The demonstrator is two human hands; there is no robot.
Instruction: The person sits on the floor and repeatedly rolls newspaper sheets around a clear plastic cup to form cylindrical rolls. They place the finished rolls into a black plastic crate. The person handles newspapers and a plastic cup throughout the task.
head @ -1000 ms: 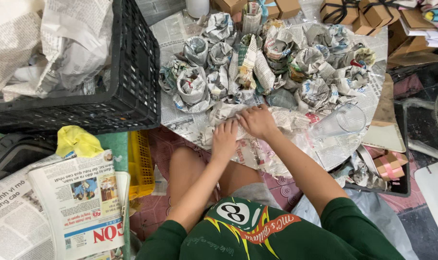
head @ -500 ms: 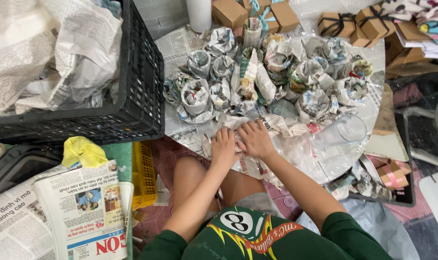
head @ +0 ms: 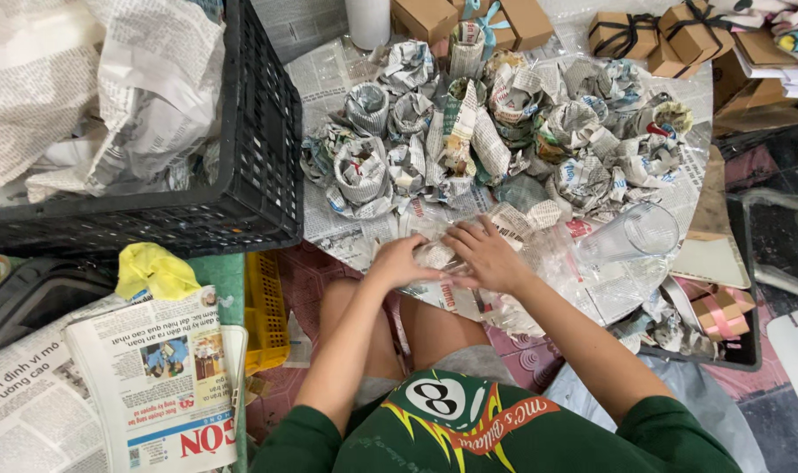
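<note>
Left hand (head: 399, 261): curled around a clear glass (head: 438, 256) half wrapped in newspaper, fingers closed on it.
Right hand (head: 486, 254): spread flat over the same bundle, pressing the paper – it seems to hold the glass too, but the paper hides the grip.
Place: front edge of the worktop (head: 329, 70), just before the heap of wrapped bundles (head: 504, 131).
Handling: glass is light, stiff, slippery and fragile – best held around the body.
Nearby: a bare tumbler (head: 631, 235) lies right; black crate (head: 258, 158) stands left.

Home packing workspace, newspaper-wrapped bundles (head: 504, 131), gift boxes (head: 679, 31), crate (head: 258, 158)
</note>
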